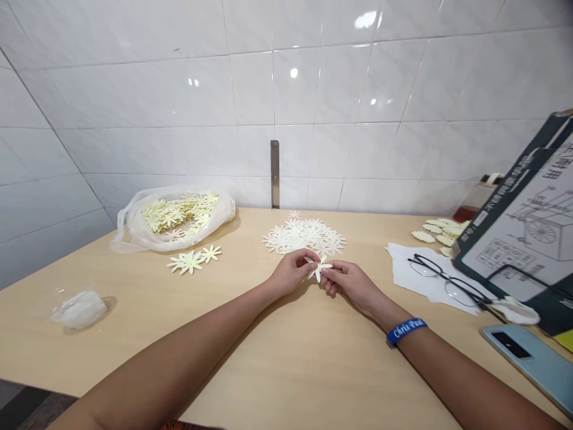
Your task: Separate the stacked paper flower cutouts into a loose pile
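Between my two hands is a pale flower cutout (319,269) with several narrow petals. My left hand (293,272) pinches its left side, with thumb and finger together. From the other side, my right hand (347,283) grips the lower right petals, its remaining fingers curled under. Just behind my hands lies a heap of white flower cutouts (304,235). Farther left, a few yellowish flower cutouts (190,261) rest on the table (268,358) in front of an open plastic bag (152,239) filled with more of them.
A clear wrapped white bundle (83,309) sits at the left. To the right are glasses (447,278) on white paper (403,269), a light blue phone (532,358), a leaning dark box (523,227) and scalloped pale pieces (434,227). A tiled wall (188,101) borders the table's back.
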Demonstrator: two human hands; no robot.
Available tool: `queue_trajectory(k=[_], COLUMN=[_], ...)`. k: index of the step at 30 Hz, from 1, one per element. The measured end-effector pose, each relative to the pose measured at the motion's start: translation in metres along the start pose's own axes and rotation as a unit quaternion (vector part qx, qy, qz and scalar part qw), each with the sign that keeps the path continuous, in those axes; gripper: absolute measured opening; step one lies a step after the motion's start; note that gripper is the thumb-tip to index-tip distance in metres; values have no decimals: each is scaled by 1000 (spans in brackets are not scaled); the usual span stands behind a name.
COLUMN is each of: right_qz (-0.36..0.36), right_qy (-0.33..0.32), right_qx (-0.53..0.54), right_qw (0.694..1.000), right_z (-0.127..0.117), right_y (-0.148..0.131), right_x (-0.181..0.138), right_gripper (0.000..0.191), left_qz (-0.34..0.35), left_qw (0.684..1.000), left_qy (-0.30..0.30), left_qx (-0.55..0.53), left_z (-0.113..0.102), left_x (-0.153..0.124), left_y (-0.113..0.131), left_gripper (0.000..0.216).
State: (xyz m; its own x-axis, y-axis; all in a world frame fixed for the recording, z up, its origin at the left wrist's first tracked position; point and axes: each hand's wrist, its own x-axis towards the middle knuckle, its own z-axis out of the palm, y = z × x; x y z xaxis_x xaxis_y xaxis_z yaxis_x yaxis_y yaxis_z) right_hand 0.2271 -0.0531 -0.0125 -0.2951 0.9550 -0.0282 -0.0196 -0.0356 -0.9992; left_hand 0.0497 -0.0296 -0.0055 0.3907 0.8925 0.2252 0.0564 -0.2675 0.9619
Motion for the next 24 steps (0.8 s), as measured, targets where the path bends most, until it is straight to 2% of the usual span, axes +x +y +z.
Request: queue_trajectory(k=[6,11,17,24], right_qz=[2,12,0,-12], right_qy=[23,45,23,7], right_qx=[-3,4,15,13], right_qw=[1000,999,1000,1000], right_z=[0,1,-1,2], right_y=[-1,-1,0,-2], right_x=[0,0,0,0], right_gripper=[35,39,39,33], left_qz=[36,29,45,18], left_qw=[998,998,998,999], left_qy=[-26,-20,-21,42], left_qx=[47,58,37,-2], left_z=[4,8,4,4], left_x=[-3,-6,-3,-2], left_y=[1,5,2,5], left_gripper=[16,17,18,17])
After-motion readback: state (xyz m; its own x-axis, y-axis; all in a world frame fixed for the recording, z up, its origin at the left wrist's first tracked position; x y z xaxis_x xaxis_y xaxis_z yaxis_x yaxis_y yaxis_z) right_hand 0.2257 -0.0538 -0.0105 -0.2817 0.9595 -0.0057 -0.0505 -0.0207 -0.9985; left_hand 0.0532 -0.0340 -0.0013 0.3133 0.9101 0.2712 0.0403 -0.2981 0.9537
